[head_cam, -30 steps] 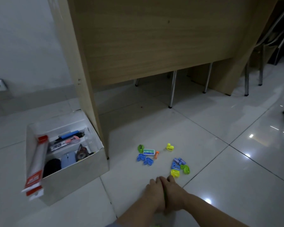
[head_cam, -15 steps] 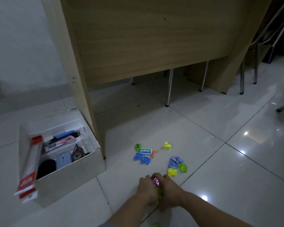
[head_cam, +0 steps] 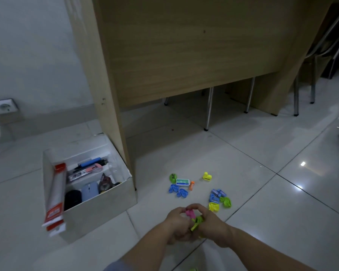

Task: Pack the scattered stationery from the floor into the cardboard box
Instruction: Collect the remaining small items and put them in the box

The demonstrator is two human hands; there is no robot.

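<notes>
Gathering step: your left hand (head_cam: 176,222) and right hand (head_cam: 209,222) are cupped together near you, both grips clenched on pink and green clips (head_cam: 193,217). Next, carry them left into the cardboard box (head_cam: 98,208); more clips (head_cam: 216,198) lie beyond on the floor (head_cam: 262,192).

A glossy white tiled floor (head_cam: 262,153) reflects ceiling lights. A light wooden desk panel (head_cam: 184,45) stands against the grey wall (head_cam: 27,45), which bears a socket (head_cam: 3,106). Metal chair legs (head_cam: 208,109) show behind.

The small white and green paper box (head_cam: 182,182) on the floor, past the hands, shows the number 10. The other words on it and on the things in the box to the left are too blurry to read.
</notes>
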